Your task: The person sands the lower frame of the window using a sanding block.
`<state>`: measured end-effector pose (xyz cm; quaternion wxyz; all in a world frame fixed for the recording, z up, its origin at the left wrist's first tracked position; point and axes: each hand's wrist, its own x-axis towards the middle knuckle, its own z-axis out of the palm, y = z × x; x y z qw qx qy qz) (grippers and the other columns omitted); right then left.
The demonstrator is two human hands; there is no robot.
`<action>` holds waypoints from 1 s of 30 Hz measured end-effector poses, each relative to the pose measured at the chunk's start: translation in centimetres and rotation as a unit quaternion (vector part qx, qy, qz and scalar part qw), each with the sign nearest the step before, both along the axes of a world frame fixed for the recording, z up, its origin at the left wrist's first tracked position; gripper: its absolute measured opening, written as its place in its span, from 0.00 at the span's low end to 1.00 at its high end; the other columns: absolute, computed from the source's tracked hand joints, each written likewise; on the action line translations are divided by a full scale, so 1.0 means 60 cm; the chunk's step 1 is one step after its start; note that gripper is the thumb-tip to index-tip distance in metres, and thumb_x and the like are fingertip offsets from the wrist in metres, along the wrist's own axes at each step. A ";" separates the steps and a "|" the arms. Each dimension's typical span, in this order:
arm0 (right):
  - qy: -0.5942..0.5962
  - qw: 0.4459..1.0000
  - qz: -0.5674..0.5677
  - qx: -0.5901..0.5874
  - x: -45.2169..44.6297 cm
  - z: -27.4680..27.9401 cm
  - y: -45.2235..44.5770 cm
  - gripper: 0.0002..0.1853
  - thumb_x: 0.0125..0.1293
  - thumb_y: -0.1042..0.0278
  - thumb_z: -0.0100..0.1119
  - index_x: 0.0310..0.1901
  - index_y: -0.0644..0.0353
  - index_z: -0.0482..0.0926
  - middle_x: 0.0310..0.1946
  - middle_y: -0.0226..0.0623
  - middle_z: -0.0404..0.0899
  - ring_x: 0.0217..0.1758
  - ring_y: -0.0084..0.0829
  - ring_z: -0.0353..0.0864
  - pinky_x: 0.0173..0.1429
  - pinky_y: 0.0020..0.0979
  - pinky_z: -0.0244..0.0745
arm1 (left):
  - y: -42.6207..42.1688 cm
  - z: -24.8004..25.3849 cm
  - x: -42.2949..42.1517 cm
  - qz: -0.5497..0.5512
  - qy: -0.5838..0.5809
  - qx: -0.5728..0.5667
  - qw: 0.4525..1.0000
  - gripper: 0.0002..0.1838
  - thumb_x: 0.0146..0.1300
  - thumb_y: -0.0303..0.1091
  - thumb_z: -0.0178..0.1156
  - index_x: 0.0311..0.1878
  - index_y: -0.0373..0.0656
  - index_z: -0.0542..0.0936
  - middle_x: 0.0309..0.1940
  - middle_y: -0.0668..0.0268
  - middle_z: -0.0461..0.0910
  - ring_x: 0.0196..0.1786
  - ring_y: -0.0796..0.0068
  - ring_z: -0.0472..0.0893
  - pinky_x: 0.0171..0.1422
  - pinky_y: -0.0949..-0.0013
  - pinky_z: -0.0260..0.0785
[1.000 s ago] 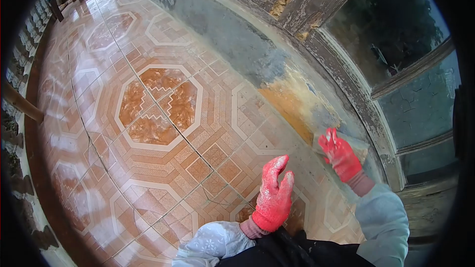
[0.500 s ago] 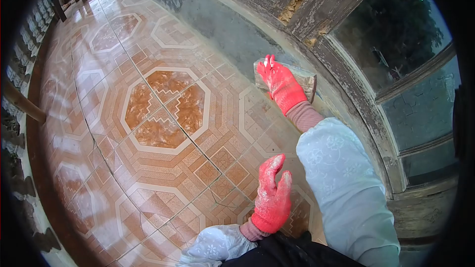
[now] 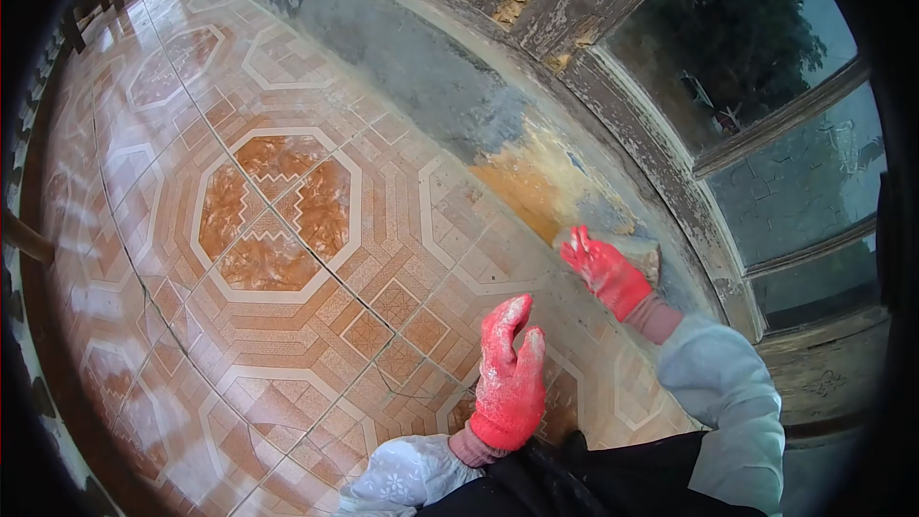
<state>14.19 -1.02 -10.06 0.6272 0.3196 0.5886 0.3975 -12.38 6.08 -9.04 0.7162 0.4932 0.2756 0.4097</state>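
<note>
My right hand [image 3: 606, 273], in a red glove with whitish smears, is wrapped round a flat, greyish block [image 3: 639, 255] on the low cement ledge. The block's far end sticks out beyond the glove. Just up the ledge from it lies a yellow-and-cream worn patch [image 3: 536, 187], next to bare grey cement [image 3: 412, 62]. My left hand [image 3: 510, 373], also gloved in red, hovers over the tiled floor near my lap. Its thumb and fingers are apart with nothing between them.
Patterned tiles [image 3: 278, 215] cover the floor at the left, with cracks across some. A weathered wooden frame [image 3: 661, 134] with glass panes [image 3: 728, 48] rises beyond the ledge. A wooden rail [image 3: 27, 239] and dark furniture legs [image 3: 72, 31] stand at the far left.
My right hand went up the ledge with the block, then came back down toward me, uncovering the yellow patch. My left hand keeps its pose. The view has shifted slightly.
</note>
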 end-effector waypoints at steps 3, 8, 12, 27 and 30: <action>0.115 0.988 -0.034 0.101 -0.029 -0.040 0.231 0.29 0.71 0.66 0.35 0.73 0.58 0.50 0.68 0.47 0.61 0.72 0.41 0.60 0.73 0.37 0.55 | 0.000 0.002 -0.002 0.000 0.020 0.008 1.000 0.19 0.67 0.23 0.44 0.61 0.36 0.68 0.54 0.60 0.70 0.56 0.70 0.71 0.64 0.67 0.62; 0.125 0.982 -0.029 0.142 -0.047 -0.027 0.355 0.30 0.70 0.68 0.38 0.73 0.57 0.49 0.67 0.48 0.62 0.71 0.41 0.61 0.73 0.38 0.54 | 0.006 0.004 -0.010 -0.024 0.040 0.020 0.999 0.20 0.65 0.22 0.51 0.61 0.35 0.67 0.59 0.54 0.67 0.61 0.61 0.70 0.68 0.62 0.62; 0.040 0.995 0.015 0.087 -0.004 -0.009 0.104 0.31 0.69 0.70 0.40 0.73 0.57 0.49 0.66 0.49 0.62 0.70 0.41 0.63 0.74 0.40 0.54 | -0.002 -0.002 -0.002 -0.016 -0.013 -0.059 0.998 0.20 0.65 0.21 0.50 0.61 0.35 0.67 0.58 0.55 0.67 0.60 0.63 0.70 0.67 0.63 0.62; 0.101 0.968 -0.028 0.227 -0.070 0.031 0.392 0.31 0.68 0.76 0.41 0.73 0.60 0.50 0.67 0.50 0.61 0.70 0.41 0.62 0.72 0.36 0.60 | -0.011 0.000 0.010 -0.024 -0.003 -0.060 0.998 0.20 0.69 0.26 0.45 0.63 0.34 0.67 0.57 0.57 0.69 0.59 0.66 0.70 0.68 0.62 0.60; 0.085 0.971 -0.006 0.223 -0.039 0.026 0.375 0.31 0.67 0.77 0.43 0.72 0.60 0.51 0.66 0.50 0.62 0.69 0.41 0.63 0.72 0.37 0.61 | -0.014 -0.006 0.012 -0.019 0.010 -0.068 0.997 0.21 0.71 0.32 0.44 0.64 0.33 0.67 0.56 0.57 0.71 0.60 0.66 0.71 0.70 0.61 0.58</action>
